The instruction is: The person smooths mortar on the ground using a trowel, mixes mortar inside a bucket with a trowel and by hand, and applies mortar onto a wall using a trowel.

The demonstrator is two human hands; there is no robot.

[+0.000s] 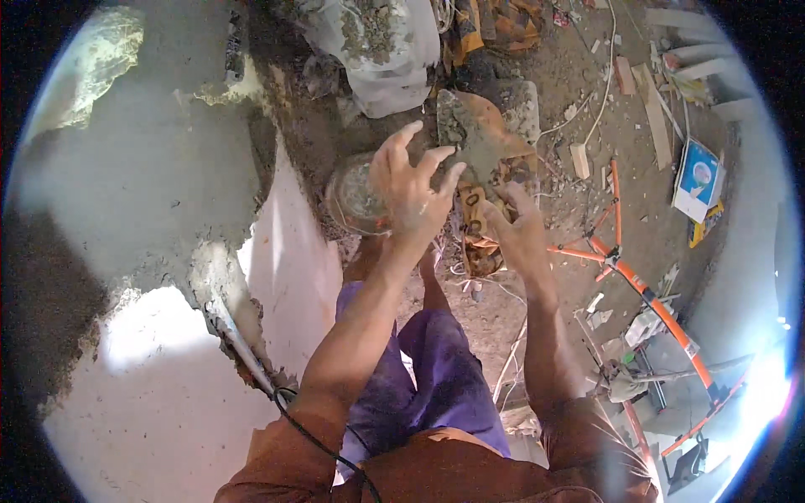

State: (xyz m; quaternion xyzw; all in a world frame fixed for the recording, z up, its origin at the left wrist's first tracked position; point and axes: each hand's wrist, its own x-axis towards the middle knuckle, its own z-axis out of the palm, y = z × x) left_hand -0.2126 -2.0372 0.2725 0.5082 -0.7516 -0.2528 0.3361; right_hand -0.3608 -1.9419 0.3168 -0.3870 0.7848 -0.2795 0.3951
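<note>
My left hand (412, 180) is raised near the centre with its fingers spread and curved, holding nothing visible, above the rim area of a round bucket (352, 197). My right hand (520, 226) is just right of it, fingers loosely curved and apart over a crumpled orange-brown sack (476, 251); whether it touches the sack is unclear. Behind both hands lies a board (524, 109) smeared with grey mortar (470, 142). My forearms come up from the lower edge, above my legs in purple trousers.
A grey-plastered wall (159, 184) with a pipe (247, 352) fills the left. A white sack of rubble (390, 92) sits at the top. Right are an orange tubular frame (637, 285), wood offcuts (650, 109), cables and a blue-white box (696, 180).
</note>
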